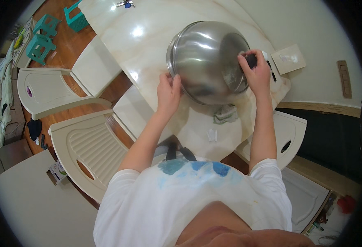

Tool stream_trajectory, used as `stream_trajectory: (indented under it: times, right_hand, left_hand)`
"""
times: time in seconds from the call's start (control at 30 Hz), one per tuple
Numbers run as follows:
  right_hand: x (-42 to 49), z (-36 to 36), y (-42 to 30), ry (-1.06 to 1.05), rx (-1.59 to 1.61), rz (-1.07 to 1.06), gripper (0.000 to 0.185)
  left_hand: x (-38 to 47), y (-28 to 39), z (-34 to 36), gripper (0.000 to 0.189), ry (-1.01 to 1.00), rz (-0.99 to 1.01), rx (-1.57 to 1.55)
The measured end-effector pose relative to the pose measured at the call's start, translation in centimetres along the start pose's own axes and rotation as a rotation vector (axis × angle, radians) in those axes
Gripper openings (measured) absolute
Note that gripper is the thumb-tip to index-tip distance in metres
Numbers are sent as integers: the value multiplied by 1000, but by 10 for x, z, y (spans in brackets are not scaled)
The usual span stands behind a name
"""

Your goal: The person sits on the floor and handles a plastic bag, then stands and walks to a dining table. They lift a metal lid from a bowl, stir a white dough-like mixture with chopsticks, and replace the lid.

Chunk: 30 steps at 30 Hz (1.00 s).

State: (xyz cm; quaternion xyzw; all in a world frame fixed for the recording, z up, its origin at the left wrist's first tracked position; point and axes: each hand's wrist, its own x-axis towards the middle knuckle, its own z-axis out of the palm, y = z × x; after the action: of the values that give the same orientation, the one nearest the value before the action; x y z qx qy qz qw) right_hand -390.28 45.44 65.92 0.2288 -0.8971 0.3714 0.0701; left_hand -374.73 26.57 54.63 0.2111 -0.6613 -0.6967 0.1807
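Note:
A large stainless steel bowl (202, 61) lies tipped on its side on the marble-patterned table (131, 18). Its rim is to the left and its round base to the right. My left hand (169, 92) grips the rim from below, with the thumb on the outer wall. By the edge of the base, my right hand (257, 74) holds a small dark object (251, 61), mostly covered by the fingers; what it is I cannot tell. Dull whitish smears mark the base. Just below the bowl rests a crumpled damp-looking cloth (225, 114), with a small white wrapper (212, 135) closer to me.
Keys (126, 3) lie at the table's far edge. A black pen (273, 72) and a beige square board (288, 59) are near the wall on the right. Cream plastic chairs (91, 148) stand along the left side, and teal stools (41, 48) are farther off.

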Motion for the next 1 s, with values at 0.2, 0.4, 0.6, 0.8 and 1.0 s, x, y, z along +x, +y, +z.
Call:
stream_trajectory:
  times: [0.2,0.4,0.6,0.8,1.0]
  right_hand:
    - [40,27,-47,-6,-379,-147,55]
    - [46,46,-50,16,-399,-114,51]
    - [27,38,-40,114,-255,-112,46]
    - [20,36,-29,223,-136,-181,43]
    - [19,35,-32,211,-227,-108,48]
  left_hand:
    - [10,-22,0,28,42,-103,-71]
    - [11,-24,1,25,42,-206,-242]
    - [5,-30,-3,22,-16,-176,-128]
    - [1,-14,-1,21,6,-123,-71]
    - [6,-19,-6,26,-47,-233,-235]
